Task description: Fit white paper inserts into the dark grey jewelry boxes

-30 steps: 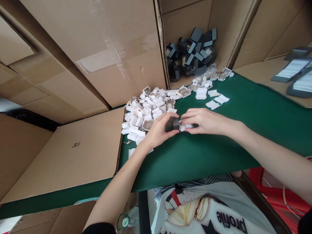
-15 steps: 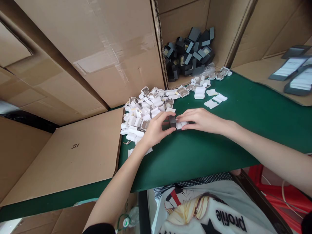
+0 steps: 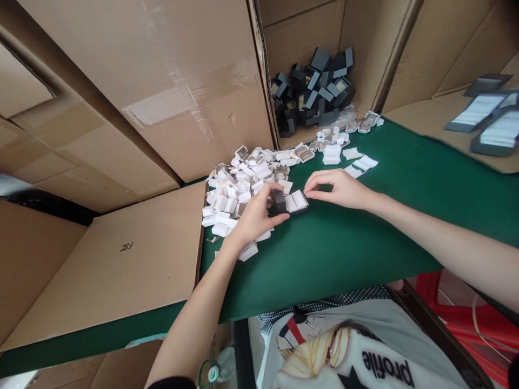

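Observation:
My left hand (image 3: pixel 259 212) is closed around a small black box (image 3: pixel 279 202), its thumb along the near side and fingers on the far side. The box lies open on the green table, and white card inserts (image 3: pixel 297 201) show in its right part. At the right end of the box is my right hand (image 3: pixel 333 188), thumb and forefinger pinched together at the corner of the white insert. Left of the box, and partly behind my left hand, spreads a pile of small folded white card pieces (image 3: pixel 227 205).
A carton (image 3: pixel 377 65) at the back holds a heap of small black boxes (image 3: pixel 312 89). Loose white cards (image 3: pixel 365 162) lie on the green table (image 3: pixel 344 259). Black trays of white pieces (image 3: pixel 498 132) are at the right. Cardboard (image 3: pixel 121 259) covers the left side.
My right hand has moved right and slightly away from over the box, its fingers now pinched at the end. My left hand shifted slightly left, and more of the white inserts shows.

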Available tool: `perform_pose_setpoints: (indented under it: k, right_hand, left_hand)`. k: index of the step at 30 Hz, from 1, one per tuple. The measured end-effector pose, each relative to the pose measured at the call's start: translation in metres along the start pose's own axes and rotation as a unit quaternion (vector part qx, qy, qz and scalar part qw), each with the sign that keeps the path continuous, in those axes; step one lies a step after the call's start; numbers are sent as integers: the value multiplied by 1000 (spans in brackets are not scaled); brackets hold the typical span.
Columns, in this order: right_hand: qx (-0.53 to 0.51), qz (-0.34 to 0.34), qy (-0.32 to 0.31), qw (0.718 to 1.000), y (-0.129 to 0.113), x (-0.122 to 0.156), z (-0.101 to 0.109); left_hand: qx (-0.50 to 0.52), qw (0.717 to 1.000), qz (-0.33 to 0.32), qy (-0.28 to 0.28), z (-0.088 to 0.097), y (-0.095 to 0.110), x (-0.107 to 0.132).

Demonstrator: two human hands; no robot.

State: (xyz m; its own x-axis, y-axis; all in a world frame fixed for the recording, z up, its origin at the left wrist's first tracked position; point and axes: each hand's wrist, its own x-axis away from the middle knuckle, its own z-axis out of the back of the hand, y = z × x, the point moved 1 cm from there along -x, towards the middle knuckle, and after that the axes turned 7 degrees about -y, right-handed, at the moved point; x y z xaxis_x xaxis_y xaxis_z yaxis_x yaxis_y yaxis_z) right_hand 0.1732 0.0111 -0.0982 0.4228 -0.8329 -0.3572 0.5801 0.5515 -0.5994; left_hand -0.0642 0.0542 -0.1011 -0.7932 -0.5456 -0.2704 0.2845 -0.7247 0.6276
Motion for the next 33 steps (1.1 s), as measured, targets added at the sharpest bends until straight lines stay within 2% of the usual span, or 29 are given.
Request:
perform_pose_setpoints:
  k: [5, 13, 17, 20, 25, 33]
  right_hand:
    - [-10, 8, -34, 999, -2, 0, -4]
    - [-89, -33, 18, 995, -9, -2, -17]
    - [-59, -43, 24, 997, -21, -2, -16]
    - [-29, -76, 25, 996, -28, -1, -14]
    - [-45, -148, 13, 988, -24, 0, -16]
    - [-81, -173, 2, 982, -16, 0, -23]
  left_hand:
    - [-48, 999, 23, -8, -6, 1, -1]
    - [-73, 997, 34, -7, -8, 3, -1]
    - [-92, 996, 20, -13, -7, 6, -2]
    - [-92, 996, 7, -16, -7, 8, -2]
    - [-89, 996, 4, -22, -7, 8, -2]
    - [-96, 995, -2, -19, -8, 6, -2]
